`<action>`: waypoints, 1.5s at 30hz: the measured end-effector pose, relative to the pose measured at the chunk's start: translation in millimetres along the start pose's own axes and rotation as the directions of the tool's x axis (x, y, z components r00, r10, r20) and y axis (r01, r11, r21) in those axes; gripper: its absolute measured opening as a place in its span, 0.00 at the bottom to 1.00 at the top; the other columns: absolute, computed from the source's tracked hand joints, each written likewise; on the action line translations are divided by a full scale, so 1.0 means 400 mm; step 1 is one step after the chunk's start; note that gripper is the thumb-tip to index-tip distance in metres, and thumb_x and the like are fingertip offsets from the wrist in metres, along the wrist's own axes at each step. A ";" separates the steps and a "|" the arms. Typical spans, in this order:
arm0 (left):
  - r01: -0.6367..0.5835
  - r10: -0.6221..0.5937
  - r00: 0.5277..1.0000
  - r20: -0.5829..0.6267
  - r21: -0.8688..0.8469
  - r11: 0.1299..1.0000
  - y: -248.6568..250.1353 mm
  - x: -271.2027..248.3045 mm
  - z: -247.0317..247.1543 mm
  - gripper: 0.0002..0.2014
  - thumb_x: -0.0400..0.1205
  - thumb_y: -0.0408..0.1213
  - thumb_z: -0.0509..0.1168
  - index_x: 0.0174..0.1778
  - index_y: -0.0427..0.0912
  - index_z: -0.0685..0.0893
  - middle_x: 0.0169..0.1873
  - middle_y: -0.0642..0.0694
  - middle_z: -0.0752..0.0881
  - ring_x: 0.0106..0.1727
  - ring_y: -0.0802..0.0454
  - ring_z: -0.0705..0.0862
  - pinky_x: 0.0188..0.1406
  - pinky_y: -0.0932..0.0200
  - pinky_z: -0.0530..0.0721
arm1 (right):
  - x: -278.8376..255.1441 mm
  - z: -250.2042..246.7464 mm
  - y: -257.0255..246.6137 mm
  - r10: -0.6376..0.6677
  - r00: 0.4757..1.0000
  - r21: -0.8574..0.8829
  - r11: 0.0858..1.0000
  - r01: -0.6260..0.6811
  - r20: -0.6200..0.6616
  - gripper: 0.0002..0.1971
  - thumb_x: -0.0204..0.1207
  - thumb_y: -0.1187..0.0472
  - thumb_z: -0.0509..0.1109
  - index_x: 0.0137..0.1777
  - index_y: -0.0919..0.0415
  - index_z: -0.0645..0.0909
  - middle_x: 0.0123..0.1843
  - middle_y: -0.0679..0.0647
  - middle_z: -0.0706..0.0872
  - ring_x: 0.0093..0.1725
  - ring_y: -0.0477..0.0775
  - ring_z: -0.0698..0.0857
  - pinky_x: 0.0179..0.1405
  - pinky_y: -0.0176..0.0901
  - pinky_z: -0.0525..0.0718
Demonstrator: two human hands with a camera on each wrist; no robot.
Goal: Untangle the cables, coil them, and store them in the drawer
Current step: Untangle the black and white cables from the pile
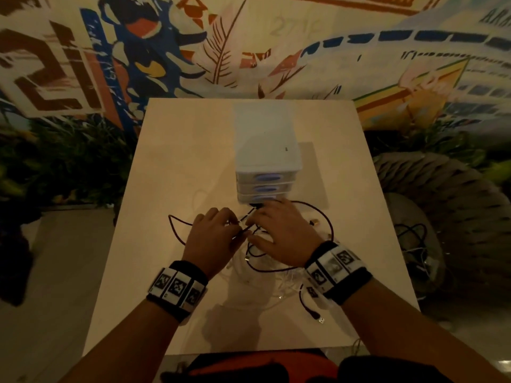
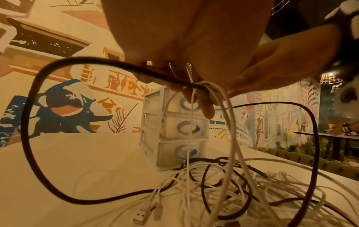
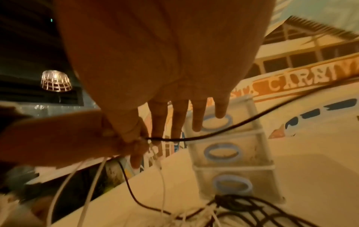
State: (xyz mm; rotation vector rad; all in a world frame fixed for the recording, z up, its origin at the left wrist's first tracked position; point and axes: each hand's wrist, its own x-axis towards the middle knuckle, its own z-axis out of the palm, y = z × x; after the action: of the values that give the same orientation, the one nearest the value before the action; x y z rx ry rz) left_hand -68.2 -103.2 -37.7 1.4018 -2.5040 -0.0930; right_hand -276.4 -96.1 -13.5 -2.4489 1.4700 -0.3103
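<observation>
A tangle of black and white cables (image 1: pixel 265 261) lies on the pale table (image 1: pixel 179 161), in front of a small white drawer unit (image 1: pixel 266 150) whose three blue-handled drawers are closed. My left hand (image 1: pixel 235 228) pinches a black cable (image 2: pixel 25 122) together with a few white strands (image 2: pixel 186 184), lifted off the heap. My right hand (image 1: pixel 253 230) meets it from the right. In the right wrist view, my right hand (image 3: pixel 147 138) has straight fingers, with the thumb pinching the same black cable (image 3: pixel 194 138) against the forefinger. The drawer unit (image 3: pixel 233 138) stands just behind.
A loose USB plug (image 1: pixel 320 319) lies near the front right of the table, and another plug (image 2: pixel 140 216) hangs in the heap. A woven seat (image 1: pixel 442 203) holding more cables stands to the right. Plants and a painted wall surround the table.
</observation>
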 end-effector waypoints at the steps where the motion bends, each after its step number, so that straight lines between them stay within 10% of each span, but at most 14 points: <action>1: -0.005 0.005 1.000 -0.004 0.011 1.000 0.002 0.000 -0.001 0.21 0.83 0.57 0.59 0.38 0.49 0.91 0.44 0.50 0.84 0.43 0.44 0.80 0.38 0.51 0.73 | 0.008 0.011 0.002 0.019 0.999 0.020 1.000 -0.020 0.034 0.18 0.85 0.40 0.59 0.52 0.50 0.86 0.49 0.48 0.87 0.55 0.54 0.83 0.62 0.57 0.78; 5: 0.086 -0.087 0.996 0.036 0.033 0.996 -0.022 -0.012 0.005 0.15 0.83 0.55 0.66 0.39 0.51 0.91 0.43 0.50 0.83 0.43 0.45 0.80 0.39 0.52 0.74 | 0.011 -0.001 0.031 0.111 0.993 0.249 0.964 -0.096 -0.045 0.16 0.90 0.53 0.58 0.41 0.58 0.76 0.36 0.52 0.78 0.37 0.53 0.73 0.40 0.51 0.73; 11: 0.263 -0.272 0.957 0.103 0.092 0.960 -0.110 -0.066 0.037 0.16 0.83 0.55 0.67 0.38 0.51 0.92 0.43 0.49 0.84 0.44 0.43 0.82 0.38 0.51 0.77 | -0.040 -0.105 0.138 0.358 0.878 0.389 0.894 -0.224 -0.317 0.14 0.89 0.54 0.54 0.47 0.58 0.76 0.41 0.51 0.78 0.42 0.51 0.75 0.45 0.43 0.70; 16: 0.294 -0.294 0.954 0.051 0.014 0.956 -0.116 -0.074 0.010 0.27 0.86 0.60 0.49 0.38 0.55 0.90 0.40 0.52 0.86 0.42 0.44 0.82 0.36 0.52 0.73 | -0.084 -0.100 0.203 0.505 0.853 0.339 0.831 -0.441 -0.130 0.07 0.88 0.61 0.62 0.54 0.51 0.82 0.53 0.58 0.86 0.55 0.61 0.85 0.56 0.48 0.80; 21: 0.226 -0.224 0.974 0.038 -0.059 0.972 -0.052 -0.033 -0.047 0.26 0.87 0.58 0.47 0.40 0.53 0.88 0.34 0.53 0.85 0.36 0.46 0.80 0.33 0.53 0.74 | -0.042 -0.128 0.026 0.262 0.900 0.353 0.926 -0.133 -0.348 0.23 0.80 0.64 0.64 0.75 0.55 0.77 0.71 0.52 0.81 0.71 0.50 0.77 0.74 0.39 0.69; 25: 0.120 -0.119 0.993 0.009 -0.128 0.984 -0.009 -0.007 -0.088 0.21 0.85 0.53 0.50 0.45 0.49 0.88 0.34 0.51 0.82 0.34 0.46 0.79 0.29 0.49 0.77 | 0.024 -0.091 -0.101 0.038 0.986 0.154 0.988 -0.012 -0.162 0.17 0.83 0.42 0.62 0.63 0.47 0.83 0.56 0.44 0.87 0.60 0.47 0.82 0.69 0.50 0.76; 29: 0.086 -0.090 0.996 -0.005 -0.242 0.967 -0.005 -0.014 -0.097 0.20 0.85 0.53 0.52 0.46 0.48 0.87 0.34 0.51 0.81 0.34 0.50 0.77 0.29 0.55 0.72 | 0.039 -0.083 -0.081 0.068 0.993 0.216 0.975 -0.046 -0.097 0.20 0.81 0.31 0.64 0.38 0.46 0.78 0.28 0.43 0.75 0.30 0.42 0.74 0.34 0.42 0.73; 33: 0.146 -0.110 0.986 0.123 -0.336 0.930 0.002 -0.029 -0.044 0.20 0.87 0.56 0.54 0.49 0.50 0.88 0.42 0.53 0.83 0.35 0.54 0.80 0.33 0.53 0.80 | 0.031 -0.164 -0.061 0.094 0.966 0.351 0.937 -0.004 -0.239 0.19 0.81 0.39 0.68 0.40 0.53 0.86 0.32 0.49 0.85 0.34 0.46 0.83 0.34 0.45 0.79; 37: 0.269 -0.203 0.960 0.193 -0.435 0.859 0.000 -0.039 0.026 0.13 0.89 0.48 0.62 0.58 0.47 0.89 0.53 0.51 0.85 0.42 0.55 0.85 0.45 0.54 0.85 | 0.003 -0.250 -0.054 0.093 0.905 0.419 0.903 0.100 -0.416 0.11 0.81 0.51 0.73 0.37 0.43 0.80 0.26 0.43 0.73 0.29 0.42 0.74 0.32 0.38 0.71; 45: 0.254 -0.295 0.955 -0.017 -0.463 0.849 -0.016 -0.006 -0.022 0.09 0.87 0.46 0.66 0.56 0.52 0.90 0.47 0.53 0.89 0.41 0.55 0.87 0.40 0.67 0.81 | -0.120 -0.146 0.096 0.351 0.936 0.232 0.911 -0.342 0.001 0.13 0.86 0.47 0.59 0.49 0.43 0.86 0.40 0.45 0.91 0.38 0.42 0.87 0.42 0.51 0.86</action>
State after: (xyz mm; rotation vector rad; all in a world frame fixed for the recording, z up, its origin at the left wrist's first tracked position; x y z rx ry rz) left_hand -59.3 -104.1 -30.8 1.4994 -2.0084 -0.6218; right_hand -348.8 -77.9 26.4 -1.9685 1.7433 -0.4284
